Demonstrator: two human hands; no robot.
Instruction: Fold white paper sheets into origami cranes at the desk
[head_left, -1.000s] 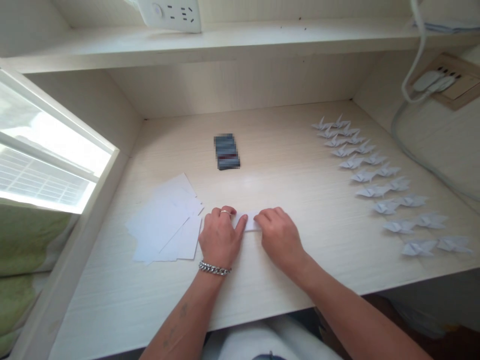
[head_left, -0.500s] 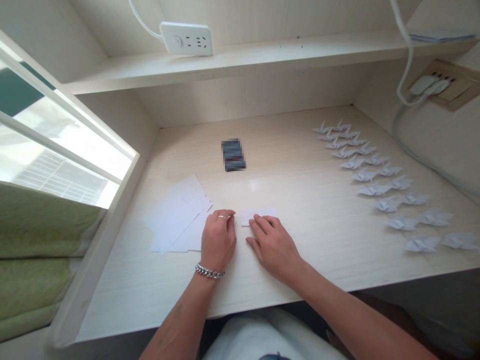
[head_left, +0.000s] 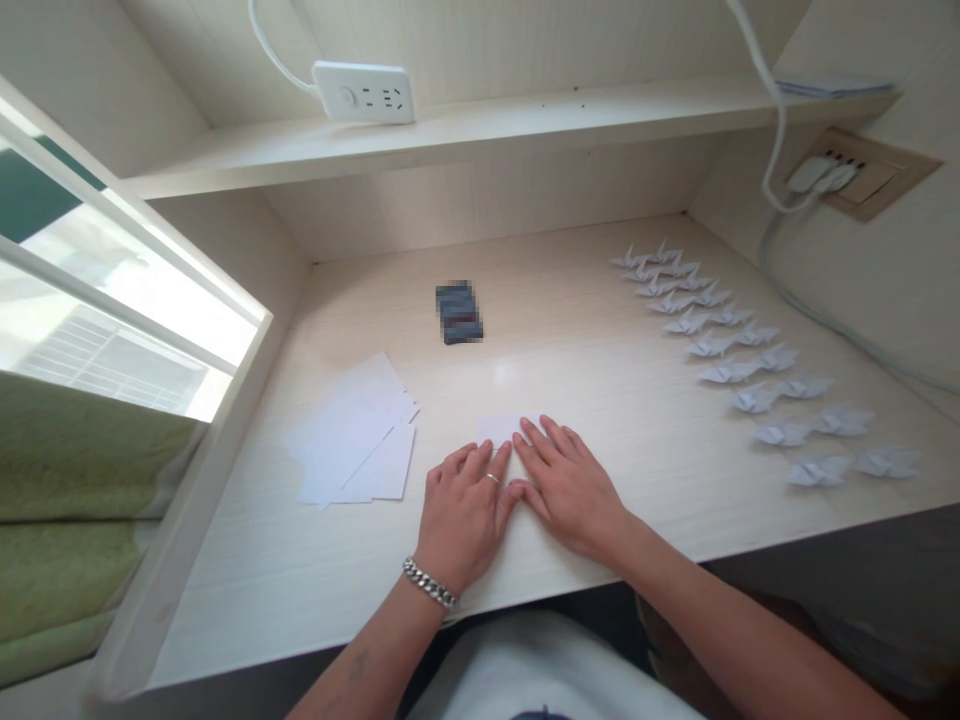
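Note:
A small white folded paper point(head_left: 496, 429) lies on the pale wooden desk point(head_left: 570, 350), mostly covered by my hands. My left hand point(head_left: 463, 510), with a ring and a chain bracelet, lies flat with its fingers stretched over the paper's near edge. My right hand point(head_left: 566, 485) rests beside it, fingers spread flat on the paper's right part. The two hands touch at the thumbs. Neither hand grips anything.
A loose pile of white sheets point(head_left: 356, 435) lies left of my hands. Several folded paper cranes point(head_left: 739, 345) stand in two rows at the right. A dark blurred object point(head_left: 458, 312) sits further back. A power strip point(head_left: 362, 91) rests on the shelf; a window frame point(head_left: 135, 290) is at left.
My left hand has opened from a curled pose to lie flat, and both hands have slid nearer to me along the paper. The view shifted slightly.

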